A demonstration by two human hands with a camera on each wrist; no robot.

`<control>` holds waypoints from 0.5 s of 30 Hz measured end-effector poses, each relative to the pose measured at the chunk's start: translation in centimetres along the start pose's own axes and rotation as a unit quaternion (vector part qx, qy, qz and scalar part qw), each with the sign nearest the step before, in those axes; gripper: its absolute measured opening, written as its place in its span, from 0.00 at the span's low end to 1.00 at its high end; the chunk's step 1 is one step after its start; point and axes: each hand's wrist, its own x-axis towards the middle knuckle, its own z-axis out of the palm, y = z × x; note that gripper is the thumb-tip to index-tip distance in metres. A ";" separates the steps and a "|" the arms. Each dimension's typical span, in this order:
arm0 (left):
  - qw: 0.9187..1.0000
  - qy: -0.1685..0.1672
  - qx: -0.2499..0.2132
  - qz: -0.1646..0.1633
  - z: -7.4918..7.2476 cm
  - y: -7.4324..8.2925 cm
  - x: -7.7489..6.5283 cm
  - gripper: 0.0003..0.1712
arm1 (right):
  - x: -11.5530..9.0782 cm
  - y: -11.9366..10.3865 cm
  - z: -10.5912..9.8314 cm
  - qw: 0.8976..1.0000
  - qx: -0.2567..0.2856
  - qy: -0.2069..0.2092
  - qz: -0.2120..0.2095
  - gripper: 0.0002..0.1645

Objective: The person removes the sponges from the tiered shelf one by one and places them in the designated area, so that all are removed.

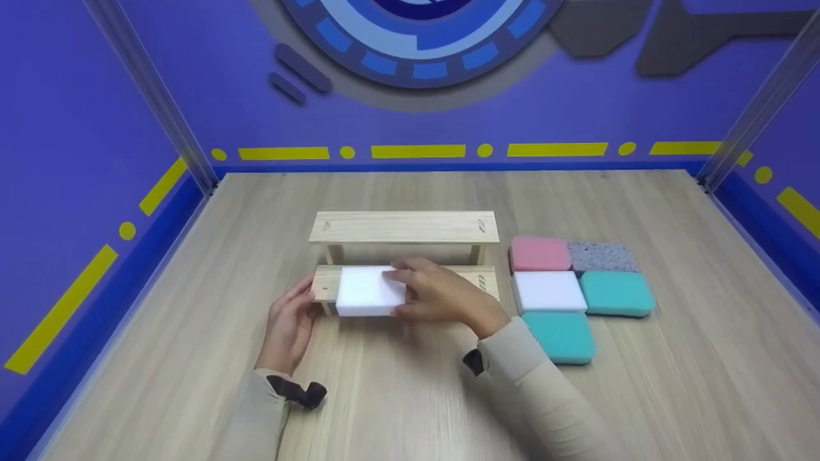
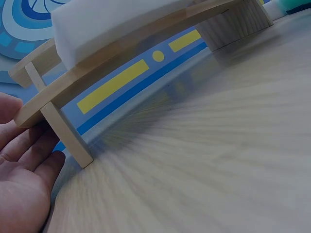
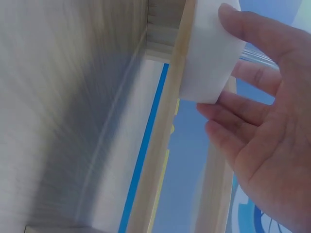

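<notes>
A white sponge block lies on the front plank of a small wooden step stand, toward its left end. My right hand holds this block at its right side, with the thumb on the near face in the right wrist view, where the white block sits against the plank edge. At the stand's left end, my left hand grips the front plank. In the left wrist view, the thumb of the left hand is at the plank's end and the fingers are beneath, beside a leg.
Right of the stand, several sponge blocks lie together on the table: a pink one, a speckled grey one, a white one and two teal ones. Blue walls with yellow marks enclose the wooden table.
</notes>
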 end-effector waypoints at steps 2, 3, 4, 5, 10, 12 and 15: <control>1.000 -0.001 0.001 0.001 -0.1 -0.1 -0.1 0.29 | -0.2 0.2 -0.2 1.000 -0.003 0.001 -0.001 0.37; 1.000 -0.003 0.002 0.001 -0.1 -0.1 -0.1 0.29 | -0.3 0.3 -0.3 1.000 -0.006 0.002 -0.001 0.37; 1.000 -0.003 0.002 0.002 -0.1 -0.1 -0.1 0.29 | -0.4 0.4 -0.5 1.000 -0.008 0.002 -0.001 0.38; 1.000 -0.003 0.002 0.001 -0.1 -0.1 -0.1 0.29 | -0.5 0.5 -0.6 1.000 -0.010 0.002 -0.003 0.38; 1.000 -0.003 -0.005 0.001 0.0 -0.1 -0.1 0.30 | -1.3 1.0 -1.7 1.000 -0.005 -0.001 -0.008 0.38; 1.000 -0.006 -0.007 0.002 0.0 -0.1 0.0 0.30 | -1.6 1.2 -2.2 1.000 0.003 -0.003 -0.006 0.38; 1.000 -0.009 -0.009 0.004 0.0 0.0 0.0 0.30 | -2.2 1.4 -2.9 1.000 0.010 -0.002 -0.007 0.37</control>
